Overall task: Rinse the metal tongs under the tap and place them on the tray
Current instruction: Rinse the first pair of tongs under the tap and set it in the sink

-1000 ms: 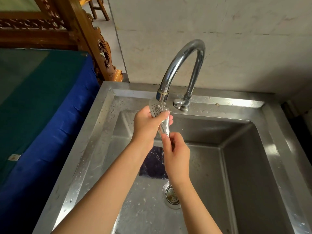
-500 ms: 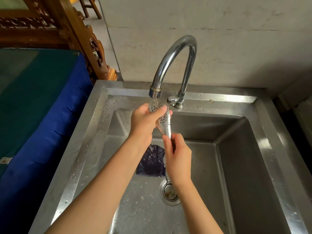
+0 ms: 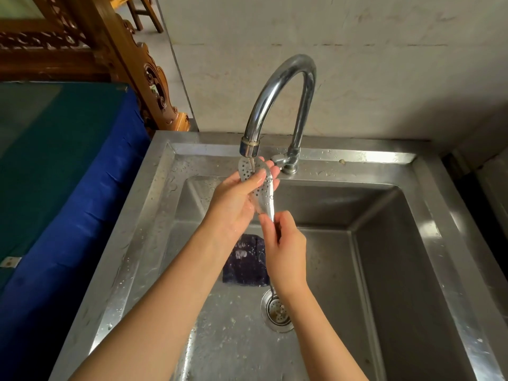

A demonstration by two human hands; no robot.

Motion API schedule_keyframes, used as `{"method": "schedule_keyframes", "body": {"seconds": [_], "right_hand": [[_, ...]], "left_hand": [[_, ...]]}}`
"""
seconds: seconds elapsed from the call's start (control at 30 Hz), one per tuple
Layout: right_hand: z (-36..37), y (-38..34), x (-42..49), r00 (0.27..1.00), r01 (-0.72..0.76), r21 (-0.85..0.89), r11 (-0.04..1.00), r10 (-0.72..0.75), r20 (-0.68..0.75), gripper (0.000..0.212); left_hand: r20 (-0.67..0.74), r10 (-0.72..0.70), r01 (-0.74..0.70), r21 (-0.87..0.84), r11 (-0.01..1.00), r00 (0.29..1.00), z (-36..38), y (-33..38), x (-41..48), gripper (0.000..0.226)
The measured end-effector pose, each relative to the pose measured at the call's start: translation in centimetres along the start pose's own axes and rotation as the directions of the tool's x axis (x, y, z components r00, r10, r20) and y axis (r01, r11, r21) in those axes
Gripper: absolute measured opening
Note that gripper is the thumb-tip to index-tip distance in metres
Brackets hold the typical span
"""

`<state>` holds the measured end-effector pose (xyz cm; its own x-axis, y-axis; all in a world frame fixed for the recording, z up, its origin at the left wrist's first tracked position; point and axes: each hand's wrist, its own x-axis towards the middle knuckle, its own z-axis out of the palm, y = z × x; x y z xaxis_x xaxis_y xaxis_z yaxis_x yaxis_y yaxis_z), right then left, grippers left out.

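Directly beneath the nozzle of the tap [image 3: 277,86], the metal tongs [image 3: 261,188] are hanging over the sink basin, their perforated spoon-shaped heads pointing up toward the spout and the handle end slanting down toward the person. A thin stream of water [image 3: 251,164] is running onto the upper head. The left hand [image 3: 233,207] is cupping the heads from the left, with its thumb lying across the holed face and its fingertips showing past the far edge. The right hand [image 3: 287,254] is gripping the lower handle with curled fingers, hiding most of it. Both hands are glistening wet. Below them, a dark purple cloth [image 3: 246,266] is lying on the sink floor just beside the round drain strainer [image 3: 276,312]. Droplets are sitting on the steel sink rim [image 3: 154,215]. To the left, a blue cover [image 3: 82,215] is draping over a green-topped surface, and carved wooden furniture [image 3: 154,78] is standing behind it beside the pale wall [image 3: 384,78].
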<state>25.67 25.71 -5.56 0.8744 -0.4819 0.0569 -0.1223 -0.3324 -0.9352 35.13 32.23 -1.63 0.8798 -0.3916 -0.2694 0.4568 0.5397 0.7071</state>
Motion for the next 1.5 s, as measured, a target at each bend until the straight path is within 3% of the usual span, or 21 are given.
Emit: {"method": "schedule_keyframes", "body": {"seconds": [0.17,0.23,0.33,0.43,0.6,0.77,0.97,1.1,1.3,1.43,1.5], "right_hand": [[0.3,-0.6,1.2,1.0,0.028,0.019,0.999,-0.028,0.006,0.032],[0.6,-0.5,1.0,1.0,0.015,0.035,0.999,-0.016,0.017,0.032],[0.8,-0.4,0.4,0.999,0.0,0.03,1.0,-0.001,0.039,0.033],[0.6,-0.7,0.9,1.0,0.011,0.031,0.999,-0.012,0.023,0.036],[0.1,-0.9,1.8,1.0,0.02,0.039,0.999,-0.02,0.001,0.034],[0.2,-0.8,1.0,1.0,0.004,0.034,0.999,-0.005,0.023,0.033],[-0.2,-1.0,1.9,1.0,-0.008,0.051,0.999,0.008,0.008,0.034],[-0.3,-0.8,1.2,1.0,0.003,0.025,1.0,-0.003,0.016,0.035],[-0.6,-1.0,1.8,1.0,-0.01,0.037,0.999,0.01,-0.007,0.035],[-0.4,-0.9,1.2,1.0,0.014,0.004,1.0,-0.014,0.009,0.032],[-0.3,-0.7,0.9,1.0,0.017,-0.011,1.0,-0.017,0.018,0.033]], "left_hand": [[-0.243,0.052,0.038,0.352,0.935,0.969,0.6,0.3,-0.5,0.016],[-0.223,0.108,-0.005,0.419,0.908,0.969,0.9,1.0,-0.1,0.006],[-0.256,0.165,-0.082,0.306,0.949,0.953,1.8,2.5,1.1,0.021],[-0.316,0.155,-0.109,0.16,0.981,0.936,2.4,1.9,1.4,0.012],[-0.184,0.159,-0.11,0.252,0.961,0.97,2.0,0.5,0.2,0.008],[-0.312,0.133,-0.097,0.129,0.987,0.941,2.2,1.7,1.9,0.008],[-0.214,0.11,-0.066,0.203,0.977,0.971,1.7,-0.6,-0.3,0.006],[-0.339,0.085,-0.061,0.079,0.995,0.937,2.2,1.4,1.4,0.007],[-0.221,0.108,-0.047,0.268,0.962,0.969,2.3,-0.3,-0.8,0.007],[-0.305,0.111,-0.049,0.204,0.978,0.946,2.2,1.8,0.7,0.002],[-0.352,0.127,-0.072,0.166,0.984,0.927,2.2,1.7,1.1,0.011]]}}
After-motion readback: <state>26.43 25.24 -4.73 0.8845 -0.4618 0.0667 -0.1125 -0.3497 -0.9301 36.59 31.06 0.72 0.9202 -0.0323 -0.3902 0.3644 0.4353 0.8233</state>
